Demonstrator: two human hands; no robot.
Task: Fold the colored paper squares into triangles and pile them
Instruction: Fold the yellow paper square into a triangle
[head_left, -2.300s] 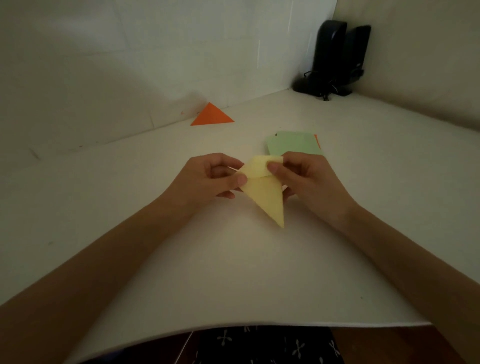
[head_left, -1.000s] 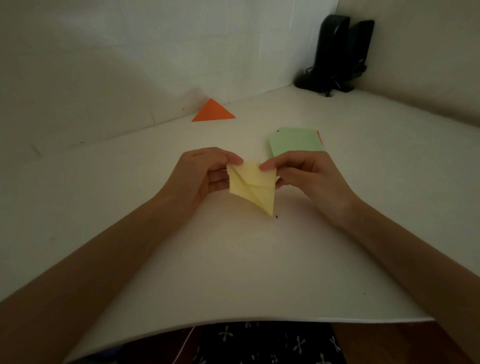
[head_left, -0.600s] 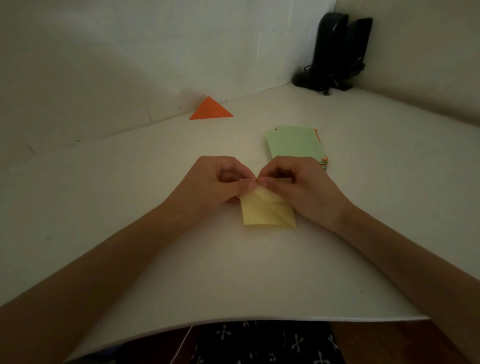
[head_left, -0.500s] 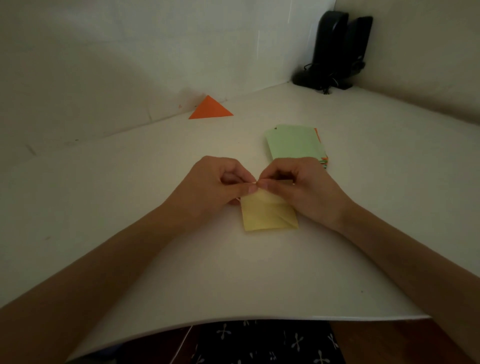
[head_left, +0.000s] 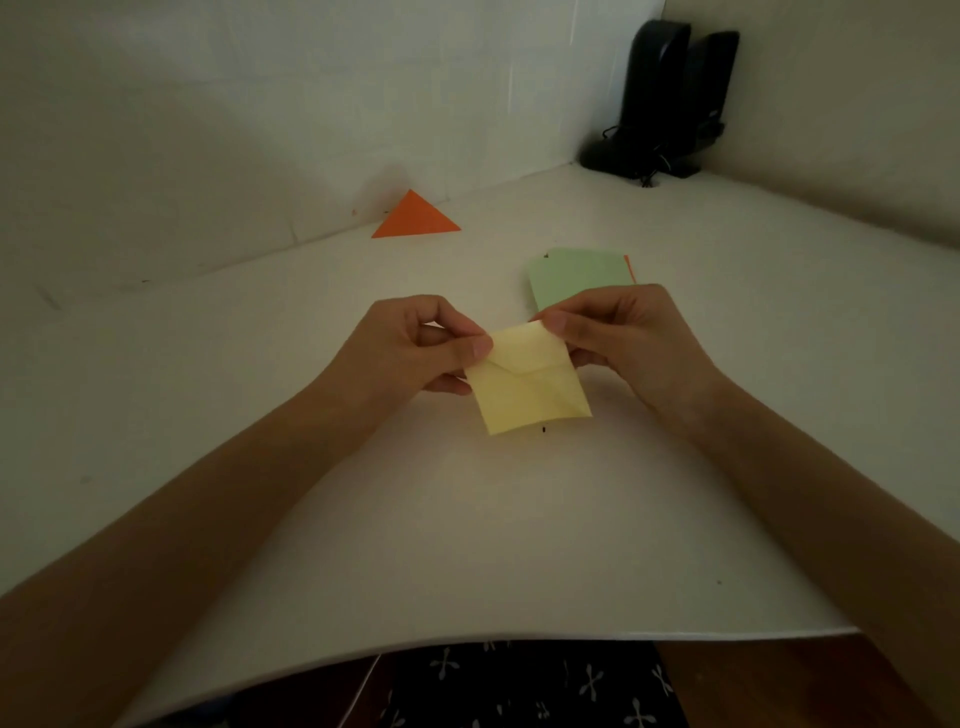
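A yellow paper square with its top corner bent over is held above the white table at the centre. My left hand pinches its upper left edge between thumb and fingers. My right hand pinches its upper right corner. Behind my right hand lies a stack of paper squares with a green sheet on top and an orange edge showing. An orange folded triangle lies alone at the back, near the wall.
Two black speakers with cables stand in the far right corner. White walls close the table at the back and right. The table's front edge curves just before my lap.
The yellow paper was pressed near the table with both hands' fingertips meeting at its top. Now it is lifted a little and my hands have drawn apart to its two upper corners.
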